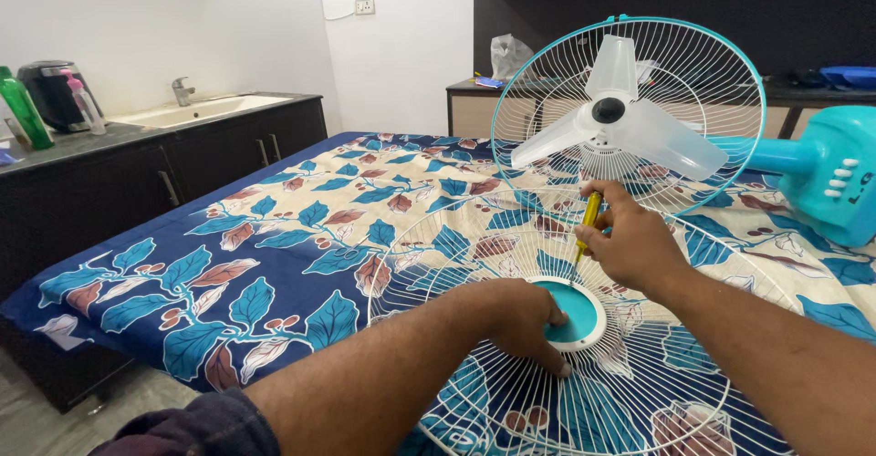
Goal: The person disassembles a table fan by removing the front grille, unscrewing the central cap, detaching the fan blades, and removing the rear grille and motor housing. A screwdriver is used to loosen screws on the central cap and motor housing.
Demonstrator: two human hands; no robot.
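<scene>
Nearest the camera, the left hand (520,319) presses its fingers down on the teal centre disc (577,315) of a loose white wire fan guard (511,392), which lies flat on the bed (274,264) with its blue leaf-patterned cover. Just above it, the right hand (630,242) grips a yellow-handled screwdriver (589,219), fingers closed around the handle, the shaft pointing down toward the guard. Beyond the hands lies a teal fan (826,182) on its side, its rear guard (721,82) facing the camera and three translucent white blades (630,128) exposed. To the left stands a dark table (82,146) with a sink (210,109), a green bottle (23,109) and a black kettle (50,91).
</scene>
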